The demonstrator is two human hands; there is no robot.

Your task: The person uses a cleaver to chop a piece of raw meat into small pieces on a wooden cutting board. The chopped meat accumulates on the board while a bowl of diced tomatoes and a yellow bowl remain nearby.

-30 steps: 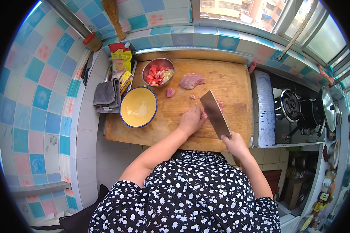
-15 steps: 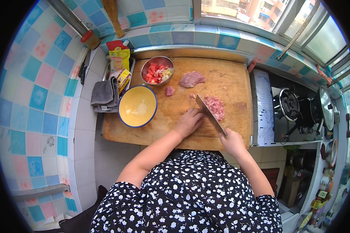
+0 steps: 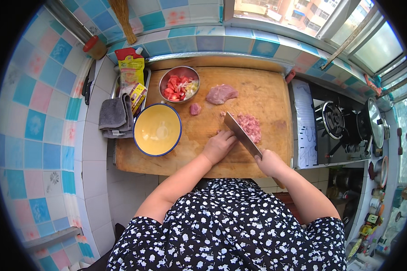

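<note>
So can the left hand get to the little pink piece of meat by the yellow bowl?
Probably yes. The left hand rests on the wooden cutting board, and only bare board lies between it and the small pink meat piece. The yellow bowl sits off to the side.

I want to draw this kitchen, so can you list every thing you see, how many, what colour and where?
cutting board: one, brown wood, middle of counter
cleaver: one, grey blade, tilted over the board
chopped meat: one pile, pink, right of the blade
meat pieces: one big, one small, pink, top of board
steel bowl: one, silver, red and pale bits inside
yellow bowl: one, blue rim, board's left
cloth: one, grey, left of board
packets: two, yellow and red, above cloth
stove: one, black, right
left hand: on board
right hand: gripping cleaver
</note>
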